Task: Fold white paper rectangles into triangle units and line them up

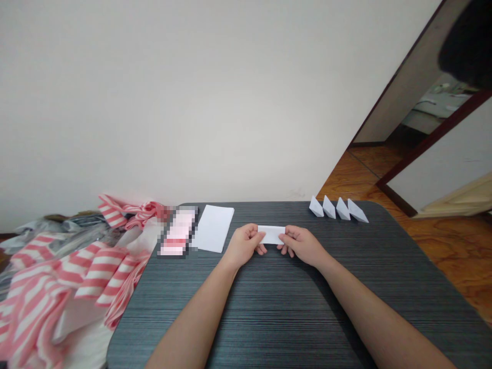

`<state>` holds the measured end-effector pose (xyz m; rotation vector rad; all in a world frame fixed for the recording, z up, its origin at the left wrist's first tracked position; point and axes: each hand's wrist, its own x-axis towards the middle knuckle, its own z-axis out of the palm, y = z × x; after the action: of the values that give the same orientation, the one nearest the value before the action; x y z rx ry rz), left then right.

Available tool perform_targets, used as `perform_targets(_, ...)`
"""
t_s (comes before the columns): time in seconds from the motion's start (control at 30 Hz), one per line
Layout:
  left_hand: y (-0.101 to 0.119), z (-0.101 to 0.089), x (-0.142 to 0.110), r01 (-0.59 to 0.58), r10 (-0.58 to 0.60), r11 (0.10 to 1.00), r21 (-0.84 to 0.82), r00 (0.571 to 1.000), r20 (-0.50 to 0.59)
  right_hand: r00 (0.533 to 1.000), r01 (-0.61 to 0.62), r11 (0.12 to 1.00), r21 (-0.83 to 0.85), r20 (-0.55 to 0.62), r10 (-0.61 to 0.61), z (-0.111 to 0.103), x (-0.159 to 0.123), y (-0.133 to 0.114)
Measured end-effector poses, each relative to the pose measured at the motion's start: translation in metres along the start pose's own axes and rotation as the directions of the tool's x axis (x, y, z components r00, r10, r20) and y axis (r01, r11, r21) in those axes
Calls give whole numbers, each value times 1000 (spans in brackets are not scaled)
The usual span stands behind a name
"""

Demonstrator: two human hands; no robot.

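A small folded piece of white paper [272,234] is stretched level between my two hands, just above the dark table. My left hand [246,242] pinches its left end, thumb on the near face. At the opposite end my right hand [300,241] grips it the same way, with the lower fingers curled beneath. To the left of my left hand lies a stack of white paper sheets [215,228]. Several folded white paper boats [329,207] stand in a row at the table's back right.
The dark, fine-striped table [269,318] meets a pale wall behind. A pixelated phone-like object [179,231] lies beside the paper stack. Red-and-white striped cloth [96,271] and plastic bags heap up left of the table. Wooden floor [434,246] and a doorway are on the right.
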<state>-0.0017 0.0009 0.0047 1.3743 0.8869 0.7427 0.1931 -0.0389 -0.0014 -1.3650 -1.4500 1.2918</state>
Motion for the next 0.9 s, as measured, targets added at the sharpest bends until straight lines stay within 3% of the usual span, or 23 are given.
perform_targets(0.9, 3, 0, -2, 5, -7, 1000, 27, 998, 65, 999, 25, 1000, -8, -30, -25, -5, -4, -9)
